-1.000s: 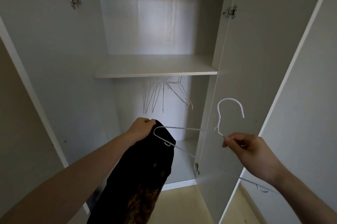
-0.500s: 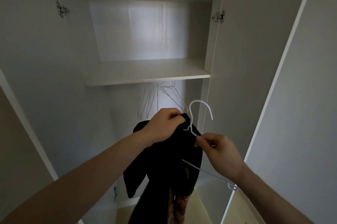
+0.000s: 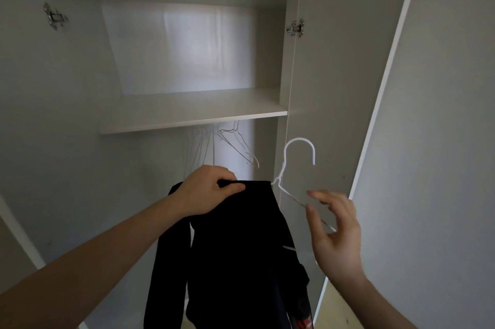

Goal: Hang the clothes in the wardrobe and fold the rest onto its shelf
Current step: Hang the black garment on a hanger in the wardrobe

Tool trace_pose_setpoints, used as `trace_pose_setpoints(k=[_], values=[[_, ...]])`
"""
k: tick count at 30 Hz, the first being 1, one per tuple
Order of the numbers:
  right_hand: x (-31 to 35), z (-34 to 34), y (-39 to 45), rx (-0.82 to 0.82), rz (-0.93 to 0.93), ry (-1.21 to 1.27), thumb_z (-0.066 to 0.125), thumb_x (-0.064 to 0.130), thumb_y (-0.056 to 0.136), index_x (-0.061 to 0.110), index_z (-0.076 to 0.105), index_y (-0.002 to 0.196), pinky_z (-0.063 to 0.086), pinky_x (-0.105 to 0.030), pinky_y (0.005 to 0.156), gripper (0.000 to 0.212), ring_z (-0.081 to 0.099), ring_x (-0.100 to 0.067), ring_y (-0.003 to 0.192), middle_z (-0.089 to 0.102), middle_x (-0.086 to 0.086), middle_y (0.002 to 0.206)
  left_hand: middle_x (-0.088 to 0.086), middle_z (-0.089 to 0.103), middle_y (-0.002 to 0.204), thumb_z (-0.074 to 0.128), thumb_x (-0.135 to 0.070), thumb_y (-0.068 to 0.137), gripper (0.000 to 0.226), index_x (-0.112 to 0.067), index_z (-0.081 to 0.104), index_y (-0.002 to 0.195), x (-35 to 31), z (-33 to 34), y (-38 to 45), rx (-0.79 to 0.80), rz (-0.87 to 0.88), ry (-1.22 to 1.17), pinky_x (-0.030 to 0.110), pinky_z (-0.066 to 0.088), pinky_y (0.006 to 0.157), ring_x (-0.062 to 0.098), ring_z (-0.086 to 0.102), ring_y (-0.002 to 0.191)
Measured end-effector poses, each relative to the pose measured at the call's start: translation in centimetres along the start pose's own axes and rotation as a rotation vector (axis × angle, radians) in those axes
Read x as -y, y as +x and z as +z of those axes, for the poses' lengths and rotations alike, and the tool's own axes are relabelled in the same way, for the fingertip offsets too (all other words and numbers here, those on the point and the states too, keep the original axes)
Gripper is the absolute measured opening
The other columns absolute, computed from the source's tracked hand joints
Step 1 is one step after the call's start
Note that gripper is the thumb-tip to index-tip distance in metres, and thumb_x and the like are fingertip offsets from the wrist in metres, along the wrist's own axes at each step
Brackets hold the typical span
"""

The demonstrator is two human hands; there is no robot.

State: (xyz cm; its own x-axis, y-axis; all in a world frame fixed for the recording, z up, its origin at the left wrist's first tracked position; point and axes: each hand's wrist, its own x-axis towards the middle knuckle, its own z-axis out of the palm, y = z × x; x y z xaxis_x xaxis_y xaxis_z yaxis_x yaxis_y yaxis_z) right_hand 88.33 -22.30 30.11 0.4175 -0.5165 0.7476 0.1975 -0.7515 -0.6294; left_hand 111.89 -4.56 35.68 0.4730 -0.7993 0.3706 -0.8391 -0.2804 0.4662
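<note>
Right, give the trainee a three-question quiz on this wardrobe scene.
1. True or false: the left hand grips the black garment at its top edge.
2. Where does the hook of the white hanger point? A) up, in front of the open door B) down at the floor C) over the shelf
3. Fill in: spare hangers hang ____ the shelf.

Key: 1 true; 2 A; 3 below. The right hand has its fingers spread by the hanger's wire; whether it grips is unclear.
</note>
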Motion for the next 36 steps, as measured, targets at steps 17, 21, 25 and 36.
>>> trace_pose_setpoints(k=[17,21,25,36], values=[[-3.2,2.1,-1.2,0.406,0.476,-0.006,0.071,0.018,0.095,0.036,0.073,0.097,0.057,-0.030,0.071,0.018,0.070,-0.005,0.072,0.074,0.016,0.097,-0.003,0.064,0.068,0.053,-0.071,0.086,0.052,-0.023,0.070,0.076,-0.8,-4.4,2.3,-0.187,0.021,0.115,0.041,0.051,0.065,0.015,0.061,0.067],[-2.0,3.5,-2.3,0.073,0.399,0.132,0.077,0.012,0.090,0.046,0.055,0.114,0.061,-0.020,0.071,0.047,0.067,0.002,0.102,0.057,0.029,0.119,-0.005,0.063,0.065,0.055,-0.069,0.087,0.046,-0.027,0.071,0.079,-0.7,-4.7,2.3,-0.271,-0.016,0.049,0.039,0.051,0.066,0.014,0.059,0.062],[-1.9,4.2,-2.9,0.138,0.425,0.207,0.076,0.010,0.091,0.031,0.062,0.112,0.057,-0.033,0.098,0.033,0.067,-0.009,0.111,0.069,0.016,0.113,-0.003,0.054,0.057,0.056,-0.067,0.088,0.043,-0.028,0.070,0.077,-0.3,-5.6,2.4,-0.327,-0.017,0.006,0.033,0.044,0.060,0.007,0.048,0.053],[-4.7,3.2,-1.2,0.610,0.342,-0.210,0.069,0.044,0.095,0.034,0.077,0.106,0.049,-0.031,0.078,0.017,0.057,-0.011,0.097,0.072,0.014,0.097,-0.007,0.060,0.058,0.067,-0.052,0.092,0.033,-0.024,0.070,0.074,0.1,-8.0,2.7,-0.368,0.033,0.013,0.022,0.040,0.059,0.003,0.051,0.055]])
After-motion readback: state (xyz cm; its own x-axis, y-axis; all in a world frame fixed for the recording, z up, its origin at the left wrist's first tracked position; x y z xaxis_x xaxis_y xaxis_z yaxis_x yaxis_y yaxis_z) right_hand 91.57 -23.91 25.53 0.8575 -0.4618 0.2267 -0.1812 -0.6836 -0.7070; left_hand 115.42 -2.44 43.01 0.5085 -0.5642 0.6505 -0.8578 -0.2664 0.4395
